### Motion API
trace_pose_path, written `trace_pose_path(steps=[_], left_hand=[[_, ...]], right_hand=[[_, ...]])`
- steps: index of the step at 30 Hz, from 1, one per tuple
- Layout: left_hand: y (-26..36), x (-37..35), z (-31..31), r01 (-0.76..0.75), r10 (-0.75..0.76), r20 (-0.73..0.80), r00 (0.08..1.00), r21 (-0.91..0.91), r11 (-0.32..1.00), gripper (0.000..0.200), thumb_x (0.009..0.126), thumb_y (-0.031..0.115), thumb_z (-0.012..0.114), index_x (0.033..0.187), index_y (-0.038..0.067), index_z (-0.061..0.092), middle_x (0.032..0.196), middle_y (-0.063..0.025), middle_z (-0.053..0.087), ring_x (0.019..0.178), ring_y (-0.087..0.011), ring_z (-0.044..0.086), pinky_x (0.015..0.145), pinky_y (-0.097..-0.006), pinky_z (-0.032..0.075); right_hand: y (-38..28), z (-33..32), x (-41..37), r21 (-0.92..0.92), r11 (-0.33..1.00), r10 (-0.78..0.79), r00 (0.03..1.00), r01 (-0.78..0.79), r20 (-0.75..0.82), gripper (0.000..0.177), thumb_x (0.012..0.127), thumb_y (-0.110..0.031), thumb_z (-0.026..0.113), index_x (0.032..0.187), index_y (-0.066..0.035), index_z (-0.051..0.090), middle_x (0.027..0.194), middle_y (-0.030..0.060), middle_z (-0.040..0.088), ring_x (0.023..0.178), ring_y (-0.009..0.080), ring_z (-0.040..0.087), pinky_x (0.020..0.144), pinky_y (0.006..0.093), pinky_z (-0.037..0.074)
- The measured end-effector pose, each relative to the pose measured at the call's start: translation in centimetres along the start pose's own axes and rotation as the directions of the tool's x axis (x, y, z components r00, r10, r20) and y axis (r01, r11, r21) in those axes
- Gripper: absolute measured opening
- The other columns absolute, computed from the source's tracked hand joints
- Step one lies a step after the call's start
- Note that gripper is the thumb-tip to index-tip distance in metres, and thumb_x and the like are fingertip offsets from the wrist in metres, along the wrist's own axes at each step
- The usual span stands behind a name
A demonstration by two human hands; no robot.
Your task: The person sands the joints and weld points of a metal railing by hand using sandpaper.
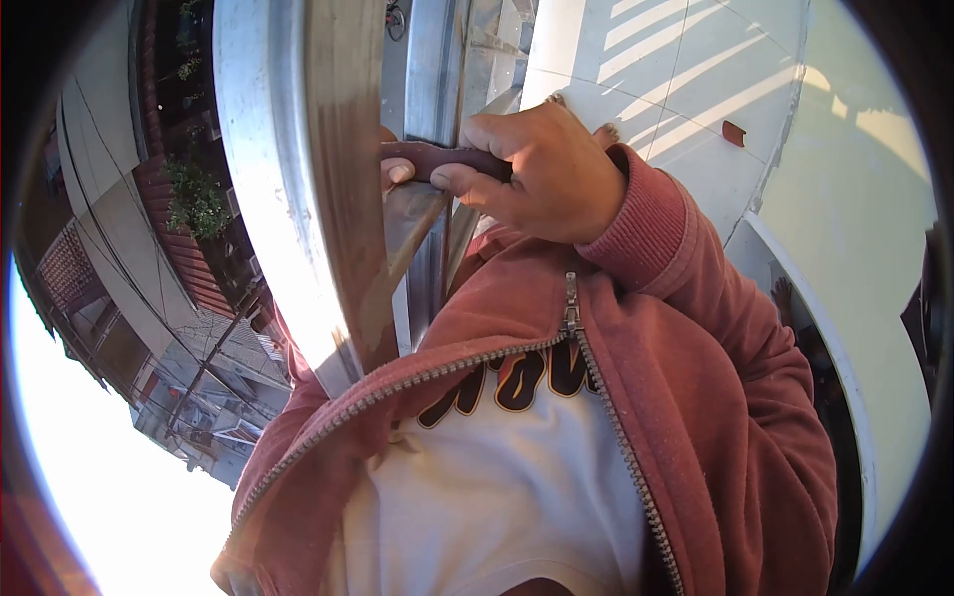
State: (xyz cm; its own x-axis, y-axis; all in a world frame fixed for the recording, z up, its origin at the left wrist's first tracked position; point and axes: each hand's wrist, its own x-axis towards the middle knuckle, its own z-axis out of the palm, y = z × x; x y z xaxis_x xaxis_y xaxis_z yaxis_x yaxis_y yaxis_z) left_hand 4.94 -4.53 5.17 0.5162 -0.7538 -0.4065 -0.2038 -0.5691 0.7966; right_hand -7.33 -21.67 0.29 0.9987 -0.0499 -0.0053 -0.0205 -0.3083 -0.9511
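Note:
My right hand (pixel 547 169) pinches one end of a dark reddish-brown strip (pixel 437 159), which looks like sandpaper, between thumb and fingers. The strip runs leftward to the metal railing's broad rail (pixel 343 179). Of my left hand (pixel 398 172), a thumb and a bit of finger show at the strip's other end; the rest is hidden behind the rail. A narrower metal bar (pixel 434 89) and a crosspiece (pixel 409 223) lie just beneath the strip. How the strip rests on the metal is hard to make out.
A small reddish-brown piece (pixel 733 133) lies on the pale tiled floor (pixel 686 89), near my bare feet (pixel 606 134). A pale wall (pixel 874 199) stands at the right. Beyond the railing at the left are roofs, wires (pixel 89 189) and a green plant (pixel 197 197), far below.

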Motion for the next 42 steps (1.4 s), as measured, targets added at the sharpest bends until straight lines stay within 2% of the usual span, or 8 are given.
trace_pose_path(steps=[9, 15, 23, 28, 31, 38, 40, 42], left_hand=[[-1.0, 1.3, -0.6, -0.431, 0.437, -0.035, 0.899, 0.107, 0.896, 0.017, 0.077, 0.004, 0.070, 0.074, 0.004, 0.054, 0.065, -0.0004, 0.049, 0.061, -0.0055, 0.044, 0.051, -0.0233, 0.032], [-2.8, 2.7, -1.8, -0.463, 0.459, 0.075, 0.885, 0.058, 0.884, 0.020, 0.076, 0.005, 0.071, 0.072, 0.004, 0.052, 0.064, -0.0002, 0.048, 0.060, -0.0056, 0.042, 0.050, -0.0239, 0.030], [-3.2, 3.1, -2.8, -0.483, 0.475, 0.182, 0.861, 0.005, 0.875, 0.023, 0.075, 0.006, 0.072, 0.069, 0.005, 0.049, 0.062, 0.0001, 0.046, 0.058, -0.0056, 0.039, 0.049, -0.0246, 0.028], [1.6, 3.6, -2.9, 0.143, -0.236, 0.244, 0.941, 0.346, 0.927, 0.036, 0.072, 0.015, 0.076, 0.061, 0.009, 0.042, 0.055, 0.0038, 0.040, 0.053, -0.0054, 0.031, 0.049, -0.0236, 0.024], [-3.9, 4.0, -3.9, 0.108, -0.102, 0.172, 0.980, -0.026, 0.994, 0.039, 0.069, 0.020, 0.079, 0.060, 0.010, 0.042, 0.053, 0.0055, 0.039, 0.052, -0.0044, 0.031, 0.048, -0.0238, 0.023], [1.4, 4.2, -2.3, 0.155, -0.227, 0.255, 0.940, 0.272, 0.950, 0.039, 0.068, 0.020, 0.081, 0.059, 0.012, 0.043, 0.052, 0.0052, 0.042, 0.051, -0.0040, 0.033, 0.047, -0.0249, 0.023], [1.7, 3.6, -0.9, 0.130, -0.138, -0.084, 0.987, -0.100, 0.986, 0.038, 0.067, 0.018, 0.080, 0.058, 0.012, 0.044, 0.052, 0.0048, 0.043, 0.050, -0.0041, 0.033, 0.046, -0.0246, 0.022], [0.1, 3.8, -2.2, 0.192, -0.188, 0.118, 0.975, -0.024, 0.981, 0.038, 0.067, 0.019, 0.081, 0.058, 0.012, 0.044, 0.052, 0.0044, 0.045, 0.050, -0.0039, 0.034, 0.046, -0.0242, 0.023]], right_hand=[[-0.2, -0.6, -0.1, -0.319, 0.874, -0.421, 0.900, 0.368, -0.114, 0.019, 0.068, -0.012, 0.071, 0.074, -0.008, 0.052, 0.062, 0.0030, 0.053, 0.053, 0.0222, 0.055, 0.044, 0.0332, 0.043], [-0.2, -0.5, 0.1, -0.326, 0.873, -0.394, 0.919, 0.362, -0.035, 0.018, 0.069, -0.016, 0.066, 0.084, -0.010, 0.057, 0.069, 0.0029, 0.056, 0.067, 0.0220, 0.060, 0.053, 0.0349, 0.048], [-1.0, 0.5, 0.2, -0.154, 0.978, -0.166, 0.971, 0.140, -0.170, 0.018, 0.072, -0.012, 0.066, 0.064, -0.005, 0.051, 0.052, 0.0091, 0.049, 0.046, 0.0264, 0.049, 0.041, 0.0355, 0.037], [-1.1, 1.5, 0.1, -0.036, 0.999, -0.042, 0.966, 0.034, -0.255, 0.026, 0.073, -0.014, 0.067, 0.057, -0.004, 0.050, 0.047, 0.0106, 0.045, 0.039, 0.0253, 0.044, 0.041, 0.0338, 0.036], [-1.2, 1.8, 0.6, -0.116, 0.993, -0.057, 0.940, 0.019, -0.337, 0.027, 0.073, -0.015, 0.068, 0.056, -0.004, 0.050, 0.046, 0.0108, 0.044, 0.038, 0.0229, 0.044, 0.040, 0.0327, 0.036], [-1.3, 1.4, 0.1, -0.019, 0.998, 0.047, 0.949, -0.056, -0.311, 0.028, 0.075, -0.017, 0.069, 0.058, -0.002, 0.052, 0.044, 0.0095, 0.045, 0.037, 0.0208, 0.044, 0.040, 0.0319, 0.036], [-1.2, 1.7, 0.1, -0.011, 0.997, 0.072, 0.924, -0.082, -0.376, 0.029, 0.075, -0.018, 0.069, 0.058, -0.002, 0.052, 0.044, 0.0093, 0.045, 0.037, 0.0202, 0.044, 0.040, 0.0315, 0.036], [-1.1, 1.7, 0.0, 0.010, 0.997, 0.080, 0.934, -0.081, -0.349, 0.029, 0.075, -0.017, 0.069, 0.059, -0.001, 0.053, 0.044, 0.0094, 0.044, 0.037, 0.0179, 0.043, 0.040, 0.0304, 0.036]])
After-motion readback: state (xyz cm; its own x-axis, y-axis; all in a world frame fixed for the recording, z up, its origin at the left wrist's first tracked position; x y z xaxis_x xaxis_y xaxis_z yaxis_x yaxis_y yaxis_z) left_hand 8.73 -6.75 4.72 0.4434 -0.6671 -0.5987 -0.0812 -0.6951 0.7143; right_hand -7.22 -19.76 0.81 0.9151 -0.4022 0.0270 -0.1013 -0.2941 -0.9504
